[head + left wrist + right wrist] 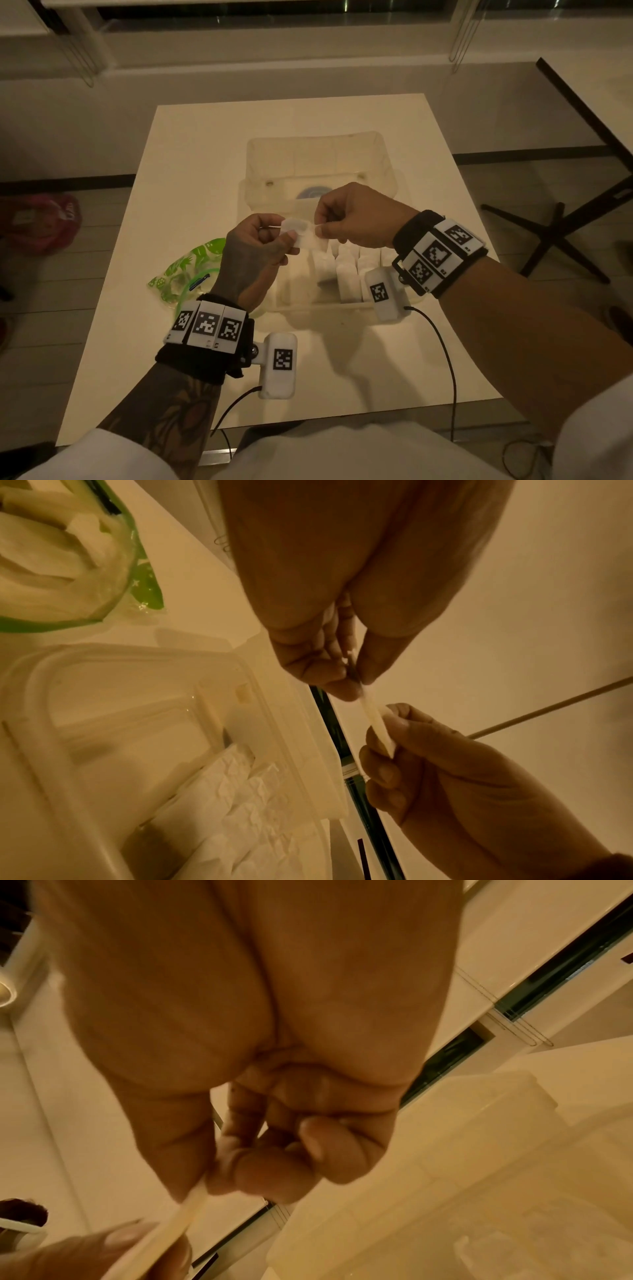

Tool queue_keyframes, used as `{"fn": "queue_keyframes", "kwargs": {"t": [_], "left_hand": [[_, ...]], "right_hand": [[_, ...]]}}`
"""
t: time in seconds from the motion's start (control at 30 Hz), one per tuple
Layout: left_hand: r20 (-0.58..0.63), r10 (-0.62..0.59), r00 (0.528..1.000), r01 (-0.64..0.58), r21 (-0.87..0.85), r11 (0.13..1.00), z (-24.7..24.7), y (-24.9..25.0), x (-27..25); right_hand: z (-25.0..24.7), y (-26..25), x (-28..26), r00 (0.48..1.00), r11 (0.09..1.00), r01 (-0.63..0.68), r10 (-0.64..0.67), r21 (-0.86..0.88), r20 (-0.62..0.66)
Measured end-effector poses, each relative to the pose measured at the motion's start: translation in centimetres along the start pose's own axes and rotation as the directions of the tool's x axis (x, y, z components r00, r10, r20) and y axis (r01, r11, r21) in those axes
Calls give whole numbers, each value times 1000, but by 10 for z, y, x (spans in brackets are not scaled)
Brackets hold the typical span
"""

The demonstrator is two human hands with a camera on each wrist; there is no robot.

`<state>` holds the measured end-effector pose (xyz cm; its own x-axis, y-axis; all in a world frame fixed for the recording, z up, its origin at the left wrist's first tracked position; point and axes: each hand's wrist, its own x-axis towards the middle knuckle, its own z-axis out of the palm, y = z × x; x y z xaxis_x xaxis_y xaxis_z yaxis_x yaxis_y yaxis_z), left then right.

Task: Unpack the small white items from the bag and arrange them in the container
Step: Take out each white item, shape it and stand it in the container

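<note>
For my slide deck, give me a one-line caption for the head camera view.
Both hands, left hand and right hand, pinch one small white item above the open container.

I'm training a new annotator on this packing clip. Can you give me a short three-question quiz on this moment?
1. True or false: both hands pinch the same white packet.
2. Where does the green bag lie?
A. inside the container
B. on the table, left of the container
C. on the floor
3. Fill in: white packets already stand in the container's ____ half, the one closer to the person.

Key:
1. True: the left hand and the right hand each pinch one end.
2. B
3. near
</note>
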<state>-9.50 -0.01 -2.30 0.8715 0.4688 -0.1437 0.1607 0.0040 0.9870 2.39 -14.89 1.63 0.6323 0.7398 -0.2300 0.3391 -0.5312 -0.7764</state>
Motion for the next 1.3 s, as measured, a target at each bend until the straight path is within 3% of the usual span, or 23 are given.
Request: {"fn": "queue_keyframes", "kwargs": {"t": [0.27, 0.37, 0.5, 0.8, 0.9, 0.97, 1.07, 1.17, 1.3], "left_hand": [[3, 199, 980, -197, 166, 966, 0, 4, 4], [12, 238, 971, -237, 160, 958, 1, 9, 5], [-38, 209, 977, -201, 158, 967, 1, 12, 4], [61, 310, 949, -312, 332, 890, 1, 11, 8], [16, 270, 963, -263, 292, 920, 2, 14, 8], [-37, 147, 988, -138, 177, 974, 4, 17, 7], [15, -8, 1000, 7, 83, 997, 5, 20, 5], [110, -4, 994, -12, 141, 990, 6, 17, 4], [107, 63, 992, -85, 223, 971, 8, 10, 6]], "right_hand": [[2, 0, -1, 996, 1000, 8, -8, 5, 84], [5, 1, 1, 999, 998, 38, -39, 45, 37], [8, 3, 2, 993, 984, 48, -29, 172, -112], [1, -6, 1, 989, 981, 86, -62, 174, -137], [-1, -7, 2, 985, 981, 83, -53, 177, -165], [-1, -5, 3, 981, 982, 56, -21, 182, -191], [0, -4, 3, 979, 972, 47, 1, 231, -203], [-1, -6, 2, 980, 963, 80, -29, 256, -197], [-3, -8, 4, 985, 985, 77, -51, 156, -166]]}}
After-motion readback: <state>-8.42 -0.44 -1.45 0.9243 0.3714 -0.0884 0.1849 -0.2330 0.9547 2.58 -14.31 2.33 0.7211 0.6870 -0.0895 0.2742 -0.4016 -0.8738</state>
